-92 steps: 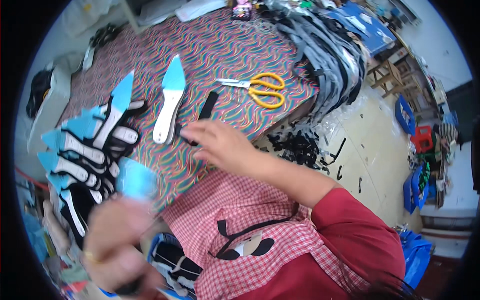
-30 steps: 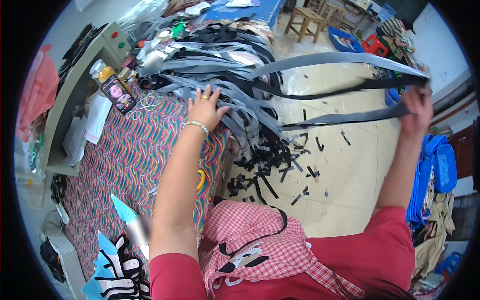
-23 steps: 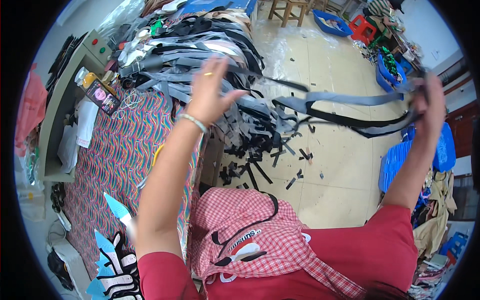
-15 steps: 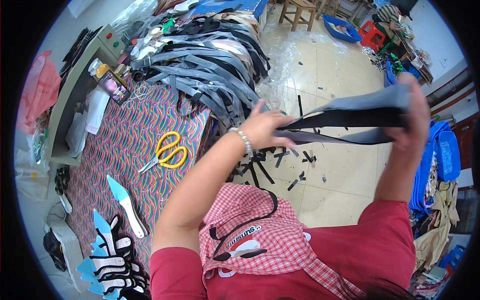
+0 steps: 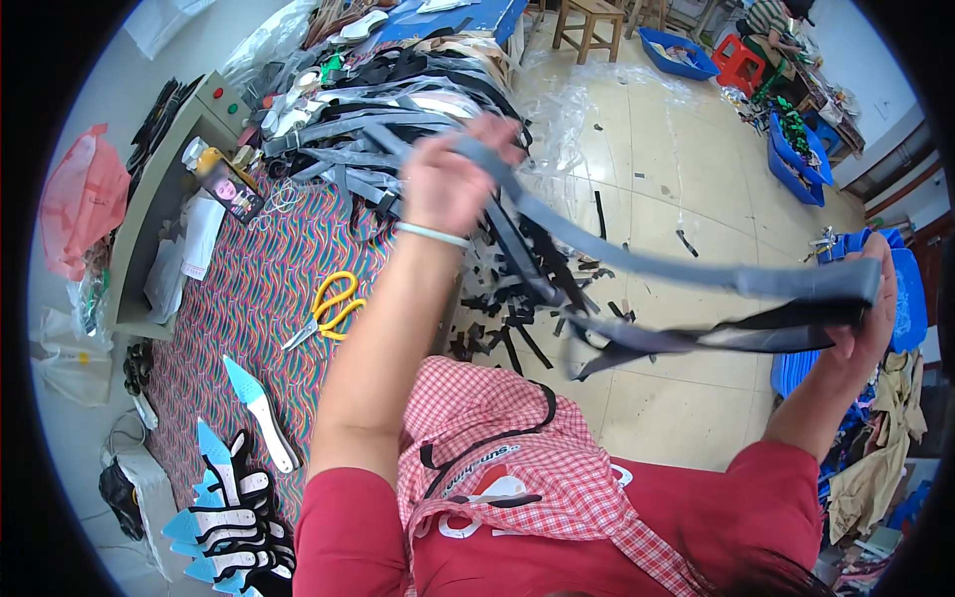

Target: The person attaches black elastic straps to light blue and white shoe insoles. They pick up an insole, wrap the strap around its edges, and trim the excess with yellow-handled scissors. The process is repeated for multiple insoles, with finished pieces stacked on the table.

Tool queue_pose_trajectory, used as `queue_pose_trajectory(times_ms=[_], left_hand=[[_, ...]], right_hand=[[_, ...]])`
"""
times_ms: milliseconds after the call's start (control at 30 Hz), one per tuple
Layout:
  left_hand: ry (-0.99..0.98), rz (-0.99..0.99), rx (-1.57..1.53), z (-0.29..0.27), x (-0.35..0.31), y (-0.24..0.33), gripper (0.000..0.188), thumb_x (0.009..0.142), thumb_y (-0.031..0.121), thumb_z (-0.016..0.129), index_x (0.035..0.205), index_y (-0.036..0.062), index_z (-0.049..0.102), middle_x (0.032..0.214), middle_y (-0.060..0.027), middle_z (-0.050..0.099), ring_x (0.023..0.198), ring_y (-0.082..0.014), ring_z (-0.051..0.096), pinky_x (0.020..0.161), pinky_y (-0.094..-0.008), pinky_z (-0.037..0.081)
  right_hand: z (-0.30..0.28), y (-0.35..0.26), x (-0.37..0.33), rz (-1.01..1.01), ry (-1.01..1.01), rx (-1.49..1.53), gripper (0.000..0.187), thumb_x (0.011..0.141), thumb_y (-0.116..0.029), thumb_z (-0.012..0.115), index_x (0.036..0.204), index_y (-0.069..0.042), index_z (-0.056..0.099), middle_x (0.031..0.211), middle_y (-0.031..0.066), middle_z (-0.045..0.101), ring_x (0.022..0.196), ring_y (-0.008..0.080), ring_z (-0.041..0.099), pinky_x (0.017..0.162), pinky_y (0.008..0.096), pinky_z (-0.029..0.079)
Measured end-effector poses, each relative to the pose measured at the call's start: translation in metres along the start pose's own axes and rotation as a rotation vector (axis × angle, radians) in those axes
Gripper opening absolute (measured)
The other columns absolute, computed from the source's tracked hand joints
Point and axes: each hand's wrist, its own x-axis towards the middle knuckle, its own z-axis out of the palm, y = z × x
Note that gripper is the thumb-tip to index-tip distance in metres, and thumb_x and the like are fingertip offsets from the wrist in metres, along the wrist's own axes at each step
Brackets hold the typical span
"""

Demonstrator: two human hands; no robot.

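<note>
Long grey-and-black fabric straps (image 5: 637, 261) stretch between my two hands, sagging and twisting in the middle. My right hand (image 5: 867, 303), out at the right, is closed round their folded end. Up at the left, my left hand (image 5: 460, 177) is raised beside the strap pile and blurred by motion; a grey strap crosses its fingers, which look closed on it. Behind that hand lies a big heap of similar straps (image 5: 398, 124). Yellow-handled scissors (image 5: 326, 306) rest on the patterned table near my left forearm.
On the patterned tabletop (image 5: 244, 308) lie a white-and-blue shoe-sole-shaped piece (image 5: 261, 413), several strapped ones (image 5: 224, 522) and a phone (image 5: 231, 191). Black scraps (image 5: 527, 343) litter the floor. Blue baskets (image 5: 796, 164), a red stool (image 5: 738, 65) and a seated person (image 5: 781, 35) are at far right.
My left hand has moved up and left, toward the strap heap, while my right hand has shifted right and down. The straps between them are drawn out longer and hang looser.
</note>
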Motion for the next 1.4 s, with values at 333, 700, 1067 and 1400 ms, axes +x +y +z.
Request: queue_pose_trajectory(times_ms=[333,700,1067,1400], left_hand=[[0.687,0.593,0.656,-0.067,0.054,0.271,0.021,0.101,0.024,0.036,0.111,0.0064,0.043,0.066,-0.0049,0.042,0.049,-0.018,0.04,0.059,-0.0435,0.054],[0.671,0.742,1.303,-0.066,0.085,0.358,0.05,0.097,0.027,0.048,0.141,0.0102,0.032,0.11,-0.0122,0.06,0.091,-0.0229,0.059,0.074,-0.0377,0.055],[0.812,-0.708,1.953,-0.091,0.101,0.553,0.068,0.087,0.061,0.049,0.112,-0.0021,0.059,0.055,-0.0057,0.045,0.05,-0.0191,0.052,0.051,-0.0431,0.044],[-0.795,-0.041,1.479,0.064,0.002,-0.001,0.071,0.078,0.03,0.075,0.136,0.0039,0.042,0.13,-0.0118,0.052,0.119,-0.0209,0.05,0.101,-0.0322,0.038]], right_hand=[[-0.477,0.062,-0.149,-0.077,0.69,0.383,0.023,0.098,-0.017,0.048,0.108,0.002,0.057,0.069,-0.0009,0.049,0.046,0.0031,0.03,0.038,0.018,0.023],[-0.416,0.029,-0.236,0.03,1.384,-0.285,0.025,0.092,-0.029,0.059,0.105,-0.007,0.062,0.075,-0.0044,0.052,0.053,0.0031,0.033,0.045,0.019,0.027],[-0.159,0.052,0.027,0.141,0.467,-0.046,0.022,0.097,-0.019,0.052,0.107,0.0,0.056,0.096,0.0044,0.062,0.047,0.0006,0.035,0.041,0.0148,0.024],[0.048,0.056,0.058,0.245,-0.143,-0.432,0.044,0.094,-0.027,0.053,0.128,0.001,0.046,0.091,0.0118,0.062,0.06,0.0111,0.046,0.054,0.0213,0.036]])
